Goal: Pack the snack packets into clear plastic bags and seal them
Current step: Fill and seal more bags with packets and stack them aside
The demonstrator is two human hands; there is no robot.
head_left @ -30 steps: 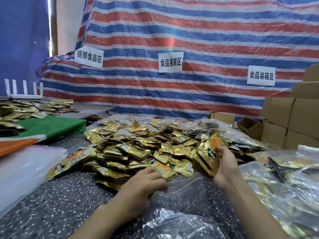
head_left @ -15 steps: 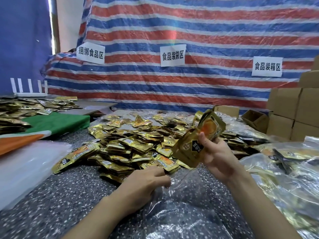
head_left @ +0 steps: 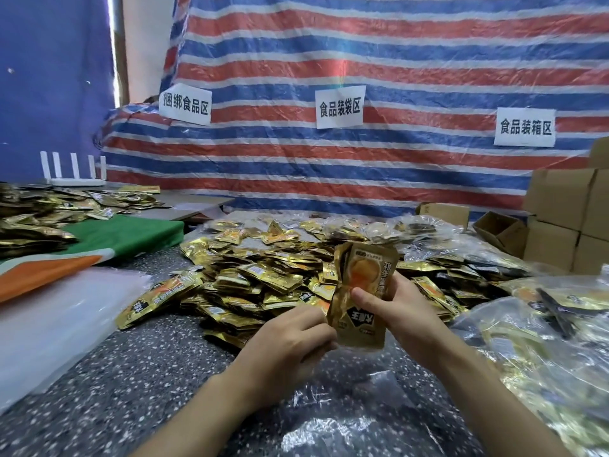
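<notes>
Right hand (head_left: 407, 313) pinches a stack of gold snack packets (head_left: 361, 275); left hand (head_left: 290, 344) fingers curl at its lower edge, grip unclear; light, slippery foil, probably best clamped across the flats.

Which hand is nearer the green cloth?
Left. The left hand is beside the held packets on the side toward the green cloth; the right hand grips them from the far side.

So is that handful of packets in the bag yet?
Out. The right hand holds the packets upright above the clear bag on the table; no plastic covers them.
</notes>
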